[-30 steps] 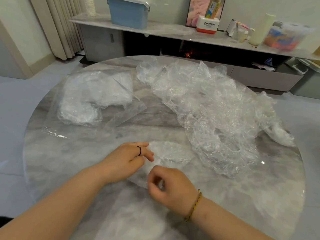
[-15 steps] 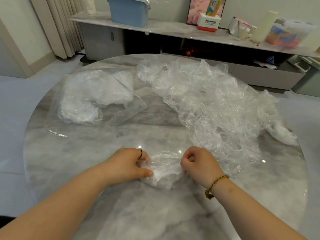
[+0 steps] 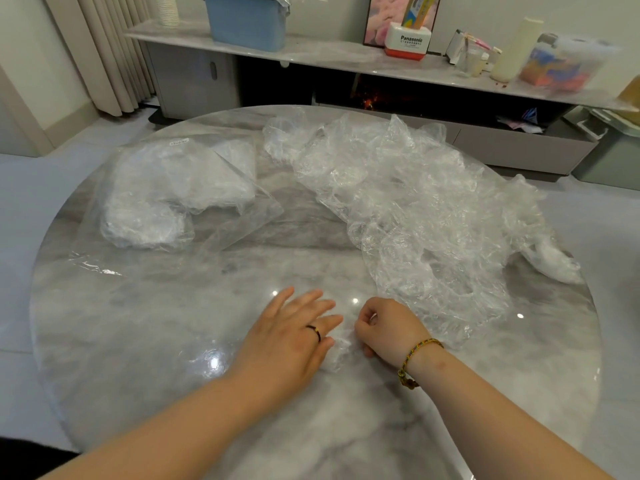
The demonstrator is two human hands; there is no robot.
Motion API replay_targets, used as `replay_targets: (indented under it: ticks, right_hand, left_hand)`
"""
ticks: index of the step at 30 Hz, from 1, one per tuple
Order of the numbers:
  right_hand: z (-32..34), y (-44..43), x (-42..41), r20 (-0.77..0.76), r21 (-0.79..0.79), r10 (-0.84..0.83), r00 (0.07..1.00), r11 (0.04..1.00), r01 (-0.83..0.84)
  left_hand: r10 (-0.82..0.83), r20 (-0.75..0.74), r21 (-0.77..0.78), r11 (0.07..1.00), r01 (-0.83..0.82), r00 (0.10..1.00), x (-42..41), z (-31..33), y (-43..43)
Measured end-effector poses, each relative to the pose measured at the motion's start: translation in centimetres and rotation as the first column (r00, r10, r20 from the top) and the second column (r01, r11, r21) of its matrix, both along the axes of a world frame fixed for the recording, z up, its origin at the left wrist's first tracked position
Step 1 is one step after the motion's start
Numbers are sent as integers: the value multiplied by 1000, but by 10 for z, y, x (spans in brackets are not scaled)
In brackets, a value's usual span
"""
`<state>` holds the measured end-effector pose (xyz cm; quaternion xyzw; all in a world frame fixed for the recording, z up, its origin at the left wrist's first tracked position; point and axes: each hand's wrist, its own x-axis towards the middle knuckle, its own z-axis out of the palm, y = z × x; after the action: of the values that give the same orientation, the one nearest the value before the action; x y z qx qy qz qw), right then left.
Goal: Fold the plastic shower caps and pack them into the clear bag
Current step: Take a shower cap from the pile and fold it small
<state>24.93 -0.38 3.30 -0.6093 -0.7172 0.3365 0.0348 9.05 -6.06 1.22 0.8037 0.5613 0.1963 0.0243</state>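
Since half a second ago the left hand (image 3: 289, 337) has uncurled. It gripped one side of the shower cap (image 3: 341, 351) then, and now its fingers lie straight and spread, pressing flat on the cap. The puffed bundle that stood between the two hands has been squashed into a much smaller wad.

The right hand (image 3: 386, 327) is curled, and its fingertips seem to pinch the cap's right edge (the actual contact is hidden behind the knuckles). The cap sits on the near part of the table (image 3: 138, 341), between the hands and touching both. Most of it is under the left palm, so its long axis cannot be made out.

Further back on the right, the pile of loose caps (image 3: 415, 216) sprawls across the table, close beside the right hand. Far to the left lies the clear bag (image 3: 221, 233), flat, with folded caps (image 3: 162, 199) already inside.

The bag is forward and to the left of the hands, well apart from the wad, and the left hand is the nearer one. Packing will likely mean carrying the wad up and leftward. Which side of the bag is open cannot be told.
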Motion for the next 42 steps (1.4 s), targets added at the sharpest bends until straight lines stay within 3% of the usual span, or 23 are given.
replay_targets:
  ticks: [6, 10, 12, 15, 21, 23, 26, 28, 36, 42]
  right_hand:
    - [5, -6, -4, 135, 163, 13, 991, 986, -35]
    - [7, -17, -12, 100, 399, 156, 983, 899, -183]
    - [4, -24, -20, 75, 357, 220, 973, 905, -233]
    - [-6, -30, -25, 151, 289, 230, 961, 920, -265]
    - [-8, -28, -35, 139, 404, 132, 982, 897, -177]
    - [-8, -25, -34, 185, 381, 137, 973, 903, -200]
    - [-14, -20, -26, 252, 286, 138, 958, 935, -210]
    - [-16, -19, -23, 270, 265, 133, 954, 942, -206]
    - [-26, -19, -25, 329, 252, 111, 938, 947, -200]
    - [-28, -19, -24, 332, 274, 129, 934, 935, -226]
  left_hand:
    - [-55, -186, -347, 938, -13, 981, 4, -14, -1]
    - [-1, -202, -356, 932, -72, 979, 6, -12, 1]
    - [-54, -213, -272, 962, -7, 976, 5, -19, 1]
    - [-127, -260, -343, 939, 32, 957, 4, -16, 4]
    - [-111, -225, -338, 941, 30, 968, 5, -18, 4]
    - [-108, -248, -252, 967, 44, 963, 2, -23, 6]
    - [-59, -244, -323, 946, -24, 968, 5, -14, 6]
    - [-61, -222, -177, 984, 22, 973, 5, -28, 8]
    - [-62, -183, -321, 947, 0, 981, 0, -28, 8]
    - [-174, -273, -376, 925, 61, 946, -1, -24, 2]
